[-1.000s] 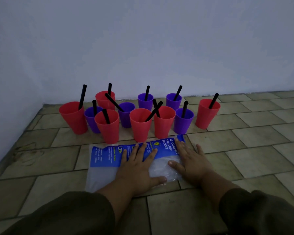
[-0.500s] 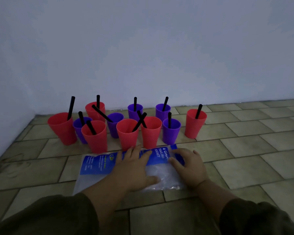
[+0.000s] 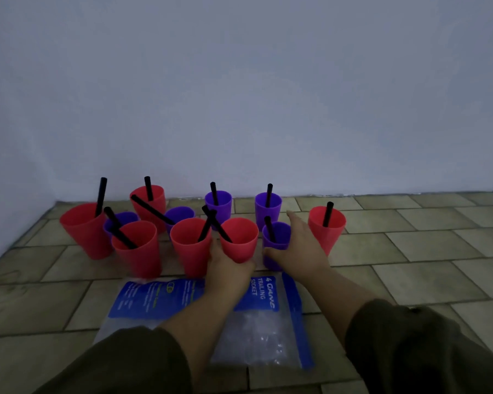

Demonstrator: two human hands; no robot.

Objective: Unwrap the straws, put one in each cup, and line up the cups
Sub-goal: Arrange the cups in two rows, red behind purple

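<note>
Our left hand [image 3: 228, 270] holds the red plastic cup [image 3: 239, 240] low down; our right hand [image 3: 299, 248] wraps the small purple plastic cup [image 3: 276, 237]. Both stand bunched on the tiled floor [image 3: 410, 251]. The black straws [image 3: 209, 220] cross, so pulling could tip the next red cup [image 3: 190, 248].

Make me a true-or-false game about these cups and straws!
1. All the cups are red. False: some are purple, like the purple cup that the right hand holds.
2. The left hand holds a red cup. True.
3. The straws are white. False: they are black, like the straw in the end cup.
4. The bag lies on the floor, nearer to the person than the cups. True.
</note>
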